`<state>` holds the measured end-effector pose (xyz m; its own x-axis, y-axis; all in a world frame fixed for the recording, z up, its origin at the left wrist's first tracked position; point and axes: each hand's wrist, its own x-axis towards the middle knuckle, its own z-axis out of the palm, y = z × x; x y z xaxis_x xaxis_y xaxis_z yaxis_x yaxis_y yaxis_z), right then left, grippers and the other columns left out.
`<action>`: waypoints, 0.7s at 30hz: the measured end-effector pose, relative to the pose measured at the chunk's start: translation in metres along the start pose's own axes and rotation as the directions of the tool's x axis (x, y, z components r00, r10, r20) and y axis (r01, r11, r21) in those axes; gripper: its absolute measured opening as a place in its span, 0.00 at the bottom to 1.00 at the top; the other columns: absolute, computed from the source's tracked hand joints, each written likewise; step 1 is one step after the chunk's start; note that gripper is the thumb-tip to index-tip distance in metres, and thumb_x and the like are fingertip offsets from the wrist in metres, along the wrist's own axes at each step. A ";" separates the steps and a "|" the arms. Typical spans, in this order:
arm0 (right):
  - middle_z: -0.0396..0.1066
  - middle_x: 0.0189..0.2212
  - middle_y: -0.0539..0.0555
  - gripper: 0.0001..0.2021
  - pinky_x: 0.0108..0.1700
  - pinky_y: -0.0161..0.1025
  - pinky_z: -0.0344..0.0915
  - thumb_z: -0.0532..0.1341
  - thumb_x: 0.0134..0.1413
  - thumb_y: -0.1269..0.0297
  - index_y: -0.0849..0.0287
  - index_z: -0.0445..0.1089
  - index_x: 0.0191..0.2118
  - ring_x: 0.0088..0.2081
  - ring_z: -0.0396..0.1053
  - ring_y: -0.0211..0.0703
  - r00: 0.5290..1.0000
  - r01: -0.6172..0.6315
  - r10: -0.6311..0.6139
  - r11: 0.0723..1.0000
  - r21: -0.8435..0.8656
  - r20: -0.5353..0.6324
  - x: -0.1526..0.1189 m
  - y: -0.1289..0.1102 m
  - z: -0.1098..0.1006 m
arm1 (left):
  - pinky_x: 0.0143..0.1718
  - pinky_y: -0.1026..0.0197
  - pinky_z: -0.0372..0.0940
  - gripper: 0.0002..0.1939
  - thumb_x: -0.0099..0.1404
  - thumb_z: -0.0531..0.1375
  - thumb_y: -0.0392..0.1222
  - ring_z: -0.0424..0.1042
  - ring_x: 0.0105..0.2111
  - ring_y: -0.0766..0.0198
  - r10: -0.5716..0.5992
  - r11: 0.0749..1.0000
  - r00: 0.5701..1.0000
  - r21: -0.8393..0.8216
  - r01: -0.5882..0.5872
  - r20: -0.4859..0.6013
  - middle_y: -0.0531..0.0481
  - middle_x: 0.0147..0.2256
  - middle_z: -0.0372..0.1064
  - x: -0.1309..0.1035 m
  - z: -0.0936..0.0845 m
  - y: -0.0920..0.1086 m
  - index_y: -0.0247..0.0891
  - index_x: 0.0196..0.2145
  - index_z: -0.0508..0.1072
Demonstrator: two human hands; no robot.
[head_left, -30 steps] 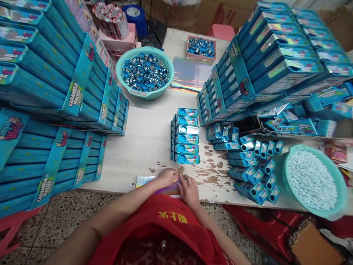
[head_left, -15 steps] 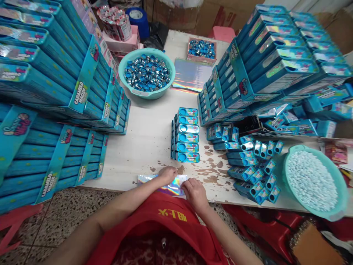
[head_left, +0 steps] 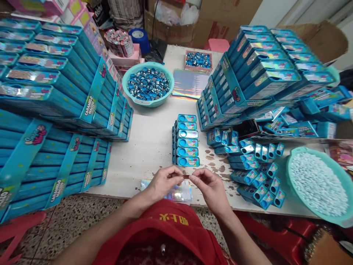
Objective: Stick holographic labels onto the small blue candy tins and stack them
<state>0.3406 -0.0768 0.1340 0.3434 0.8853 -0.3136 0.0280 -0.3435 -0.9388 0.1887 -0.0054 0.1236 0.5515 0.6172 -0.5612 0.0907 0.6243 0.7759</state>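
Note:
My left hand [head_left: 164, 181] and my right hand [head_left: 211, 187] meet above the table's front edge, each closed in a pinch. Between their fingertips is a small, narrow, reddish-brown strip [head_left: 186, 177], an end in each hand; its kind is too small to make out. Below them a shiny holographic sheet [head_left: 183, 194] lies at the table edge, partly covered by my left hand and wrist. Just beyond my fingers, a row of blue candy boxes [head_left: 188, 152] with round holes in their ends stands on the table.
Tall stacks of blue cartons rise at left [head_left: 68, 88] and right [head_left: 234, 88]. A teal basin of metal caps [head_left: 149, 105] and a pink box of caps [head_left: 198, 68] sit behind. Loose blue boxes [head_left: 249, 175] and a basin of white candies [head_left: 292, 198] are at right.
Both hands have lifted off the holographic sheet and moved slightly forward, coming together with the small strip between them. The head view has tilted up a little.

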 end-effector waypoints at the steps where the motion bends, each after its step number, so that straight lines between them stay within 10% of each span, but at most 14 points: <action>1: 0.69 0.25 0.50 0.10 0.33 0.38 0.62 0.63 0.47 0.55 0.56 0.70 0.28 0.29 0.65 0.40 0.999 0.022 -0.023 0.999 -0.028 -0.034 0.003 0.003 0.002 | 0.33 0.63 0.62 0.03 0.52 0.63 0.37 0.66 0.27 0.64 0.013 0.999 1.000 0.034 -0.013 -0.001 0.52 0.23 0.68 0.004 -0.001 0.000 0.35 0.24 0.74; 7: 0.66 0.32 0.53 0.09 0.42 0.43 0.61 0.61 0.50 0.55 0.54 0.73 0.29 0.39 0.64 0.45 0.935 0.152 -0.249 0.925 -0.348 -0.254 0.017 0.009 0.013 | 0.28 0.65 0.61 0.16 0.56 0.59 0.39 0.65 0.23 0.67 0.172 0.963 0.984 0.220 -0.155 -0.056 0.58 0.20 0.63 0.015 -0.009 0.011 0.40 0.44 0.68; 13: 0.62 0.39 0.55 0.08 0.50 0.49 0.55 0.61 0.50 0.58 0.56 0.73 0.28 0.46 0.60 0.48 0.881 0.154 -0.332 0.875 -0.460 -0.336 0.027 0.012 0.022 | 0.29 0.66 0.60 0.07 0.60 0.51 0.39 0.63 0.24 0.68 0.282 0.841 0.959 0.485 -0.241 -0.014 0.59 0.21 0.61 0.036 -0.015 0.009 0.40 0.39 0.61; 21: 0.63 0.35 0.51 0.19 0.39 0.40 0.63 0.67 0.39 0.57 0.57 0.60 0.36 0.39 0.63 0.42 0.866 0.051 -0.035 0.998 0.019 -0.499 0.038 0.035 0.028 | 0.27 0.64 0.59 0.10 0.66 0.44 0.40 0.66 0.22 0.66 0.256 0.766 0.959 0.630 -0.127 -0.118 0.56 0.24 0.62 0.049 0.000 -0.011 0.40 0.45 0.54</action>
<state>0.3285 -0.0468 0.0855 0.7645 0.6224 -0.1675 0.0278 -0.2914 -0.9562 0.2148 0.0177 0.0880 0.4543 0.8088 -0.3735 0.5222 0.0980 0.8472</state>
